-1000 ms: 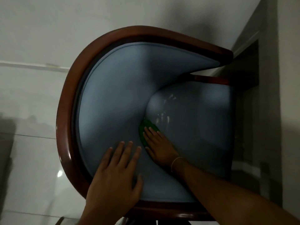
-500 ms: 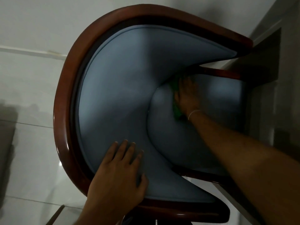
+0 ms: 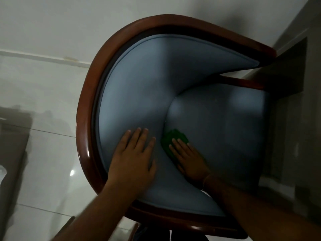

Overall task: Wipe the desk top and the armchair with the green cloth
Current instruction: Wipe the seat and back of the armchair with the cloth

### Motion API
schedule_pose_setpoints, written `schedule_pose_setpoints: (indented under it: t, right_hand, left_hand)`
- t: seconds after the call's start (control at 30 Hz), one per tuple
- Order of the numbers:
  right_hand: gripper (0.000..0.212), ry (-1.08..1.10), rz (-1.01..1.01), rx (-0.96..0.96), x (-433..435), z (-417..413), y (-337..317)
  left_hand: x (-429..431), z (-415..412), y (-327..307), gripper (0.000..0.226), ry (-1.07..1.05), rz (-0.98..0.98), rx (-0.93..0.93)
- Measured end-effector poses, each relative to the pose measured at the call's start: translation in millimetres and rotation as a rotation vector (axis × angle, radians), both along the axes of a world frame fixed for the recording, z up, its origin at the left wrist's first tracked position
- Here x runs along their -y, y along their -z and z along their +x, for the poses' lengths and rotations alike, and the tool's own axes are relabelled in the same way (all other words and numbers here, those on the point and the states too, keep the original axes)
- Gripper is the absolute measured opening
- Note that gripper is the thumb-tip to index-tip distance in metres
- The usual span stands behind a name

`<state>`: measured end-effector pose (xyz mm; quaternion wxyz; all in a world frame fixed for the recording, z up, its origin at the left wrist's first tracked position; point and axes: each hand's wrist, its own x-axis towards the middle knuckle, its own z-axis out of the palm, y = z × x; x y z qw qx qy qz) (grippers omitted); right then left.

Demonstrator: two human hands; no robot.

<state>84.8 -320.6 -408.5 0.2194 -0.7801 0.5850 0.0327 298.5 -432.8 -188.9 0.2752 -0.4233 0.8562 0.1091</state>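
Left hand (image 3: 133, 159) is flat, fingers spread, on the armchair (image 3: 139, 84) back padding, around 7 o'clock on the chair. Right hand (image 3: 189, 160), straight fingers, presses the green cloth (image 3: 171, 135) into the seat at 6 o'clock.

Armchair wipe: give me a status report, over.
Left hand flat on backrest. Right hand presses green cloth onto seat, by the crease. Nothing seen blocking the seat.

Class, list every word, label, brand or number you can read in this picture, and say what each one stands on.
None: no word, label, brand, number or sign can be read on the armchair, the green cloth, the tiled floor or anywhere else in the dim view.
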Motion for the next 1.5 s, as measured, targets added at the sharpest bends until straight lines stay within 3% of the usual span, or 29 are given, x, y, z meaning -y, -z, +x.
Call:
schedule_pose_setpoints:
  t: [0.2,0.27,0.43,0.67,0.73,0.83,1.0,1.07,1.23,1.33,1.5]
  right_hand:
    - [0.069,-0.205,-0.148,-0.073,10.1,-16.9,4.8]
    - [0.069,-0.180,-0.136,-0.053,23.8,-13.6,5.4]
    - [0.066,0.374,-0.043,0.014,121.6,-32.3,-1.9]
    - [0.071,1.047,0.038,-0.140,175.0,-173.0,-0.4]
    - [0.069,1.009,0.047,-0.156,173.9,-180.5,-1.0]
    - [0.066,0.789,0.000,-0.164,162.5,-143.4,-6.2]
    - [0.067,0.363,-0.050,0.081,72.6,-19.9,-6.0]
    - [0.063,0.158,-0.050,0.098,30.2,17.5,2.8]
    - [0.062,-0.128,-0.109,0.076,36.0,-1.8,10.6]
    - [0.064,-0.122,-0.109,0.091,59.9,-21.9,12.0]
    - [0.063,0.277,-0.111,0.044,148.5,-66.8,-1.8]
  left_hand:
    - [64.0,10.4,-5.2,0.075,0.198,-0.148,0.067]
    - [77.2,11.7,-7.1,0.074,0.237,-0.166,0.064]
    - [84.5,7.3,-1.5,0.070,0.297,-0.175,0.063]
    - [79.6,7.2,7.1,0.073,0.351,-0.250,0.133]
    - [80.3,8.0,9.5,0.072,0.345,-0.257,0.121]
    - [80.0,9.1,10.3,0.076,0.324,-0.255,0.095]
    - [79.1,11.3,10.5,0.068,0.332,-0.271,-0.034]
    - [77.9,9.6,11.6,0.064,0.354,-0.300,-0.104]
    - [78.5,15.0,24.6,0.058,0.396,-0.377,-0.236]
    - [80.0,16.6,34.4,0.059,0.396,-0.416,-0.297]
    - [83.7,21.1,44.6,0.061,0.404,-0.416,-0.321]
